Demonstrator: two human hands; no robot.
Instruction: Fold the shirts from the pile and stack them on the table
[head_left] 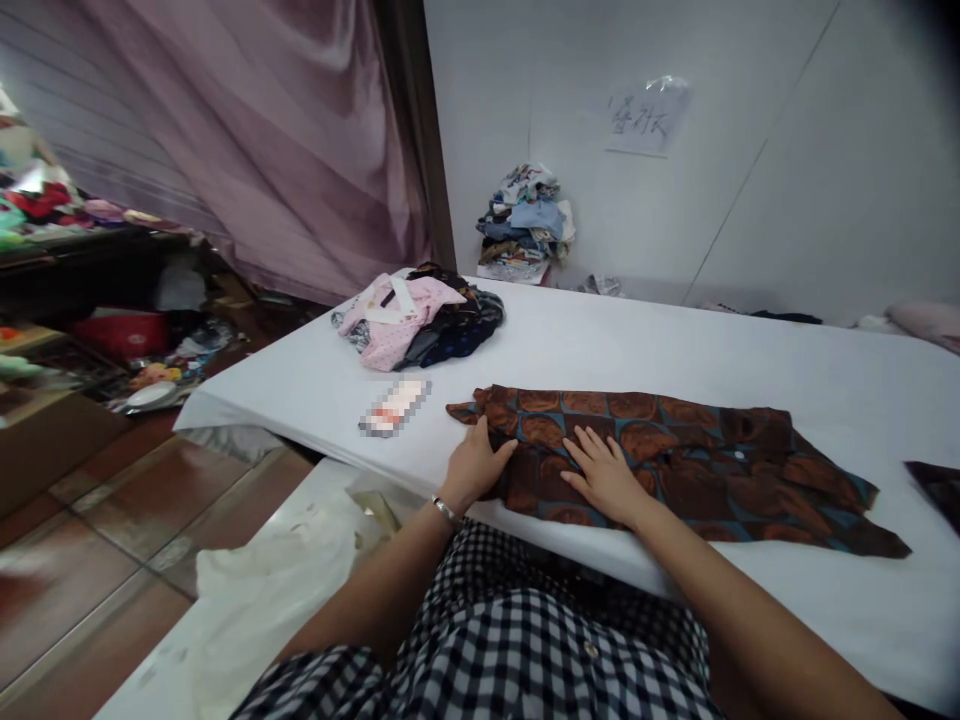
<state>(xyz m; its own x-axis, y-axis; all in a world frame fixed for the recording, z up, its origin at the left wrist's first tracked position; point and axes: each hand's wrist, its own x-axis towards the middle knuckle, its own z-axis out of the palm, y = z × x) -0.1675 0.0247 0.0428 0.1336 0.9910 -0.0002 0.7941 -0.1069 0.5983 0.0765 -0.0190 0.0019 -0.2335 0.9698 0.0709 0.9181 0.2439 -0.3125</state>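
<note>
A brown and blue patterned garment (697,490) lies lengthwise along the near side of the white table, its tapered ends pointing right. A small pale button shows on it. At its left end, my left hand (474,465) is closed on the fabric's edge, thumb on top; some of its fingers are hidden. My right hand (604,480) rests flat on the middle of the garment, fingers spread, holding nothing. A silver bracelet (448,512) circles my left wrist.
A heap of clothes (412,315), pink on top, lies on the table's (600,330) far left. Near it is a blurred-out object (396,407). Behind stands a clothes stack (525,225) by the wall. Dark cloth (934,490) lies right; white fabric (277,590) lies lower left.
</note>
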